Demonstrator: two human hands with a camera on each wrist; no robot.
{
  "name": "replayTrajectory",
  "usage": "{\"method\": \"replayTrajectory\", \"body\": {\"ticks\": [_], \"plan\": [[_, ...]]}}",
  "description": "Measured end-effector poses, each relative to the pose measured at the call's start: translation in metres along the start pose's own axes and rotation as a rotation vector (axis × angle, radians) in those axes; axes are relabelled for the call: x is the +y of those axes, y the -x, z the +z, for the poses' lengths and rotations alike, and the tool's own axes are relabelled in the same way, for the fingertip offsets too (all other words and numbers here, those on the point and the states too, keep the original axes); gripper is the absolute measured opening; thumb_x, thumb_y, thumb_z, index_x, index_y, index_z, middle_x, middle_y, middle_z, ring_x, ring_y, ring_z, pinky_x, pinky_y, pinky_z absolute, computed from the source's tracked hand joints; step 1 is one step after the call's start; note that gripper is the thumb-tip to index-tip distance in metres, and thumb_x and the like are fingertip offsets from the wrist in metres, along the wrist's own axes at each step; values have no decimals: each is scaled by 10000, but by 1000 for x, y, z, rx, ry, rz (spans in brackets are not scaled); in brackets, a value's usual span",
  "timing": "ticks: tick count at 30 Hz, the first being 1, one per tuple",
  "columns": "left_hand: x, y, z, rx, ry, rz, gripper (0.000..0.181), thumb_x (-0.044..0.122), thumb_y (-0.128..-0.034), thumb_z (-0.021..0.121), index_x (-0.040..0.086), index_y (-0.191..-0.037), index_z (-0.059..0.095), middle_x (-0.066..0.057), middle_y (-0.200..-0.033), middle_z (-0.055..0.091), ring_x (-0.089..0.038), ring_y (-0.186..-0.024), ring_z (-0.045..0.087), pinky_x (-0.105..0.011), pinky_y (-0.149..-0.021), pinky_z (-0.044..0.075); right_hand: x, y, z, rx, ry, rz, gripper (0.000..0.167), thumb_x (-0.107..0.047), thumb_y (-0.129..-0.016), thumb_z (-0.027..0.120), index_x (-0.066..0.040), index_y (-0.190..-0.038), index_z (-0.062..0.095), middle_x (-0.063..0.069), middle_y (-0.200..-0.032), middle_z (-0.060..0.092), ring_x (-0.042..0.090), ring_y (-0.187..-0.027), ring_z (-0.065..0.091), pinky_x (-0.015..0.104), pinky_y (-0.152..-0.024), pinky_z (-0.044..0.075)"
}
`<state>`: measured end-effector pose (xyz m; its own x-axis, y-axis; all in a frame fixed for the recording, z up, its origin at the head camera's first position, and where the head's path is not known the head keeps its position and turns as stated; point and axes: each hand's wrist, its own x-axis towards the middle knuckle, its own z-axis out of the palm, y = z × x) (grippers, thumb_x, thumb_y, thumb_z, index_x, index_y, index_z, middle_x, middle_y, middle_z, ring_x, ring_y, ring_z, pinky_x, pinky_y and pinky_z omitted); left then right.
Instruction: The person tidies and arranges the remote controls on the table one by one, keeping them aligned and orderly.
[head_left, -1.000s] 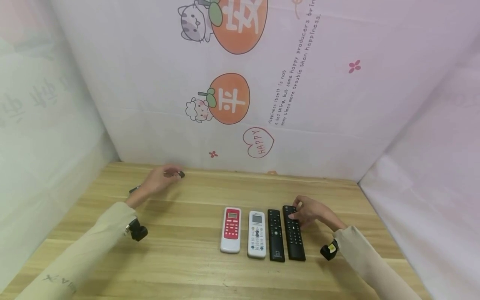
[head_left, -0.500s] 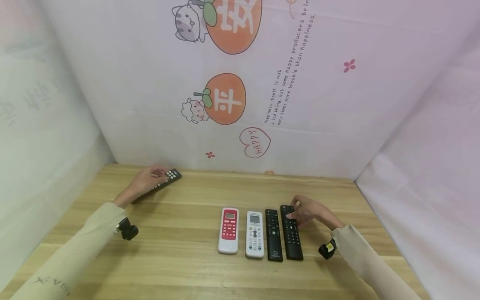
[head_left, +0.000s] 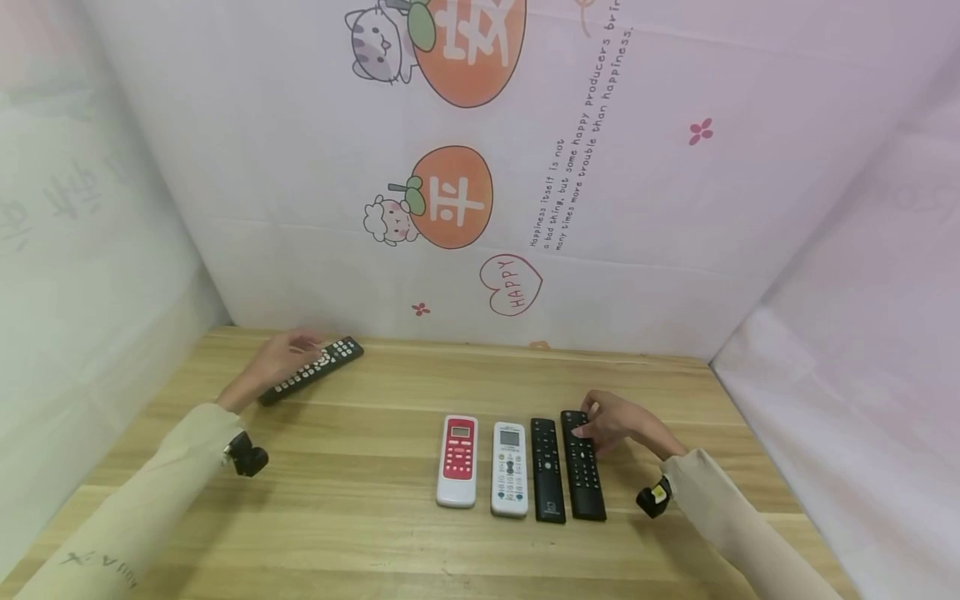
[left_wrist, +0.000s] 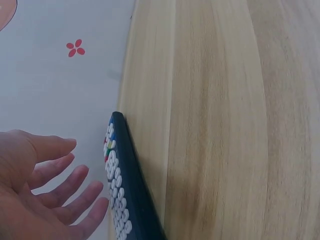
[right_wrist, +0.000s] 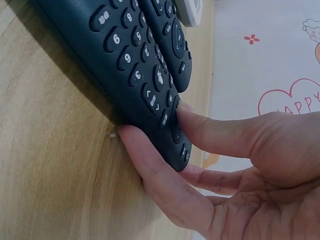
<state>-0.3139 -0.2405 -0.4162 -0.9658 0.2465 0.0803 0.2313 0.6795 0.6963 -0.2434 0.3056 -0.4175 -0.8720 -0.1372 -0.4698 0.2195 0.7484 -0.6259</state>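
In the head view, a black remote control with white buttons [head_left: 309, 372] lies slantwise near the back left of the table. My left hand [head_left: 283, 360] hovers over its middle. The left wrist view has the fingers [left_wrist: 80, 200] loosely spread beside the remote, with a gap between. Over on the right, my right hand [head_left: 615, 421] pinches the far end of a black remote control [head_left: 587, 479]. Its thumb [right_wrist: 215, 132] presses on the button face, and a finger lies along the side edge, as the right wrist view shows.
To the left of the right-hand remote lie a slimmer black remote [head_left: 549, 483], a white remote [head_left: 510, 483] and a white-and-red remote [head_left: 457, 475], roughly side by side. A printed white cloth [head_left: 637, 275] rises behind the wooden table [head_left: 360, 517], with cloth at both sides too.
The left hand has let go of the white-buttoned remote and drawn back leftward. That remote, mostly hidden by the hand before, now shows its face. The right hand keeps its grip.
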Motion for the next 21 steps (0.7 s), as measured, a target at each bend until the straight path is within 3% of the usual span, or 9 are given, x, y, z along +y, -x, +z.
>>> {"method": "replayTrajectory", "body": {"ticks": [15,21], "plan": [[-12,-2,-3,10,-40,-49,397,104,-1026,598,-153,-1325,555,-414,-1319,579,-558,-1216,572,-650,-1005,522,-1,-1,1,46,-10,65,432,-40,-968,731,110,-1260,451,296,-1072,656,335,-904,742,390,-721,668],[-13,-1,-4,33,-49,-122,485,135,-1024,576,-168,-1391,488,-454,-1369,516,-588,-1243,541,-667,-1030,496,1,0,2,78,-18,93,435,-75,-959,754,112,-1234,473,269,-999,693,301,-855,747,382,-706,668]]}}
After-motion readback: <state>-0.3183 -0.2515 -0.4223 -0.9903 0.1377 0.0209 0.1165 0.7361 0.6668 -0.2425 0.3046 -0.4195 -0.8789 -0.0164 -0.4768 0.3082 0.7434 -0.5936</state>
